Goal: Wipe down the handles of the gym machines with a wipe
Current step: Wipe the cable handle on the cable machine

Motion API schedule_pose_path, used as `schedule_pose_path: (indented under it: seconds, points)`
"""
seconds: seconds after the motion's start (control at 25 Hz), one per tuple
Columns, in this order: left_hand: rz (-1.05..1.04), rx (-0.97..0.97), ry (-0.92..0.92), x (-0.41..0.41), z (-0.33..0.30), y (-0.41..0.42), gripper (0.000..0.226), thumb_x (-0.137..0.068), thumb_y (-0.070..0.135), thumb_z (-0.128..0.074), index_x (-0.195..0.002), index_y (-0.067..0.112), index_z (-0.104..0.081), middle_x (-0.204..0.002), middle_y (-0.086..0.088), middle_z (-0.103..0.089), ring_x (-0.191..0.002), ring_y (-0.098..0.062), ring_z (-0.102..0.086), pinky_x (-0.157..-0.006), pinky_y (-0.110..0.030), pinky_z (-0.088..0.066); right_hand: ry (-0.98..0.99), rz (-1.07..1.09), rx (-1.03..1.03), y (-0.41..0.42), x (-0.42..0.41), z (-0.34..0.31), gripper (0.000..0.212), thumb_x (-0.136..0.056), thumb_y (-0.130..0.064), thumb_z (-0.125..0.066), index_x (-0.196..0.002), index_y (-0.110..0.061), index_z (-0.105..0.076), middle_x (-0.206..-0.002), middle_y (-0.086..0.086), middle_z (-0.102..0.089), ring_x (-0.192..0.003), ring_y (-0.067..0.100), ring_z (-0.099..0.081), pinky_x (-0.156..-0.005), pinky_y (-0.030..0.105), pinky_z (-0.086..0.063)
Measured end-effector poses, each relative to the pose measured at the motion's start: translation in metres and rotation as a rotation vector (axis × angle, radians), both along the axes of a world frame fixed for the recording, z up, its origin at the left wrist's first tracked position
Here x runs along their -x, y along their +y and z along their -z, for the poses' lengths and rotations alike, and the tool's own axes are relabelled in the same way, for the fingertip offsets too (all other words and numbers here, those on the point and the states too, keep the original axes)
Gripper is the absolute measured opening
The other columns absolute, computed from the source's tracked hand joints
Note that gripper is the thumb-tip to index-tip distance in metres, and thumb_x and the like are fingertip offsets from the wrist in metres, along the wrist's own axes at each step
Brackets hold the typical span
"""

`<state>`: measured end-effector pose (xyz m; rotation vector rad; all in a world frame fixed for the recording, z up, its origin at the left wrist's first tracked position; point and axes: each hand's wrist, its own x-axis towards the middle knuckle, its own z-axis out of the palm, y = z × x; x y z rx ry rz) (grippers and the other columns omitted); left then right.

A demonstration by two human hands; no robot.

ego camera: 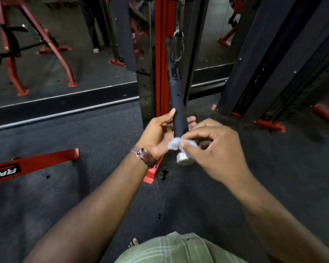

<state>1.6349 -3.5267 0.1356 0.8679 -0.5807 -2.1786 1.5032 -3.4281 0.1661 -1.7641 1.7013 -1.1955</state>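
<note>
Black handle (pixel 177 105) hanging from clip (pixel 178 46), left hand (pixel 160 133) curled round lower part. Right hand (pixel 215 149) pinching pale wipe (pixel 174 144) against handle near metal end cap (pixel 184 159). Mirrored letters "RA" on red floor bar (pixel 32 166).

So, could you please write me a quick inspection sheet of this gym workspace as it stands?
Surface: dark speckled rubber floor, a few dark spots.
Job's things: black bar handle with silver end cap, hanging from a carabiner; pale blue wipe bunched at its lower end.
Clutter: nothing seen.
Hands: left hand holds the handle, brown-strapped watch on the wrist; right hand pinches the wipe against the handle.
Cables: nothing seen beyond the carabiner link.
Surroundings: red and black machine column behind, red frame feet, wall mirror reflecting equipment and a person's legs.
</note>
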Motion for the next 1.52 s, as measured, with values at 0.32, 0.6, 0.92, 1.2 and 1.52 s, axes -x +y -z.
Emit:
schedule_pose_path:
  seconds: [0.32,0.6,0.92,1.2,1.52]
  points:
    - [-0.065,-0.001,-0.002,0.017,0.007,-0.015,0.020,-0.090,0.005,-0.067,-0.105,-0.007,-0.062,-0.091,-0.023,-0.070,-0.080,-0.029,-0.072,-0.078,-0.041,-0.062,0.286,-0.002,0.074,-0.008,0.006,-0.007,0.009,-0.074,-0.013,-0.084,-0.083,-0.016,-0.082,-0.079,-0.003,-0.063,-0.072,0.007,-0.059,-0.064,0.008,-0.040]
    - [-0.125,0.124,-0.169,0.015,-0.002,-0.010,0.006,-0.086,-0.003,-0.070,-0.082,-0.006,-0.067,-0.074,-0.016,-0.070,-0.069,-0.025,-0.068,-0.065,-0.034,-0.059,0.563,-0.050,0.081,-0.030,-0.014,-0.005,0.009,-0.079,-0.012,-0.077,-0.083,-0.005,-0.078,-0.084,0.007,-0.063,-0.076,0.023,-0.062,-0.068,0.034,-0.052]
    - [-0.113,0.091,-0.070,0.021,0.001,-0.007,0.019,-0.084,-0.001,-0.072,-0.098,-0.011,-0.065,-0.090,-0.022,-0.067,-0.077,-0.027,-0.067,-0.074,-0.035,-0.059,0.385,0.010,0.187,-0.032,0.003,-0.002,0.002,-0.079,-0.011,-0.077,-0.079,-0.010,-0.079,-0.080,0.001,-0.062,-0.071,0.011,-0.057,-0.066,0.021,-0.046]
    - [-0.077,0.014,0.001,0.018,0.004,-0.010,0.037,-0.088,0.010,-0.070,-0.119,-0.008,-0.058,-0.099,-0.024,-0.073,-0.089,-0.035,-0.074,-0.081,-0.046,-0.061,-0.929,0.336,-0.381,0.004,0.006,0.034,0.013,-0.091,0.007,-0.062,-0.093,-0.002,-0.072,-0.088,0.013,-0.075,-0.082,0.020,-0.069,-0.077,0.029,-0.055]
    - [-0.021,0.027,-0.016,0.015,-0.004,-0.009,0.035,-0.087,0.014,-0.068,-0.117,-0.003,-0.059,-0.094,-0.018,-0.074,-0.084,-0.031,-0.075,-0.069,-0.041,-0.062,-1.734,-0.016,-0.605,0.015,-0.009,0.041,0.038,-0.087,0.011,-0.044,-0.123,0.014,-0.055,-0.114,0.029,-0.068,-0.089,0.029,-0.074,-0.088,0.037,-0.059]
